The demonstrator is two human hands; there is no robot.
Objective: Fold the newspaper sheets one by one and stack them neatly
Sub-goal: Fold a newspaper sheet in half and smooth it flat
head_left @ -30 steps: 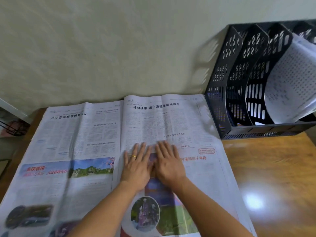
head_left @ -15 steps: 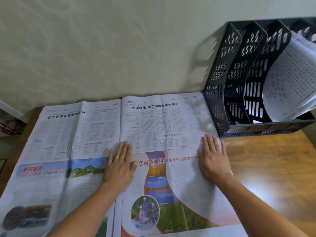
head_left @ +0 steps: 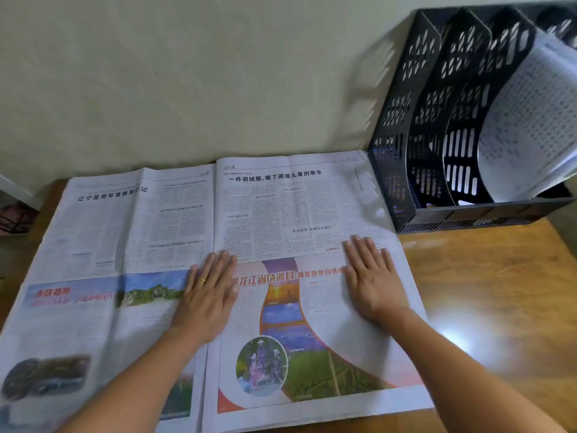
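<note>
Two flat hands, left [head_left: 207,295], right [head_left: 371,276], pressing thin creased newspaper [head_left: 281,214]

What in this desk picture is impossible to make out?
All in the head view:
- Small print on the newspaper: too small and blurred.
- Newspaper's near-left corner: cut off by the frame edge.
- Print under the left hand and right hand: covered by them.
- File rack: cropped at the right edge.
</note>
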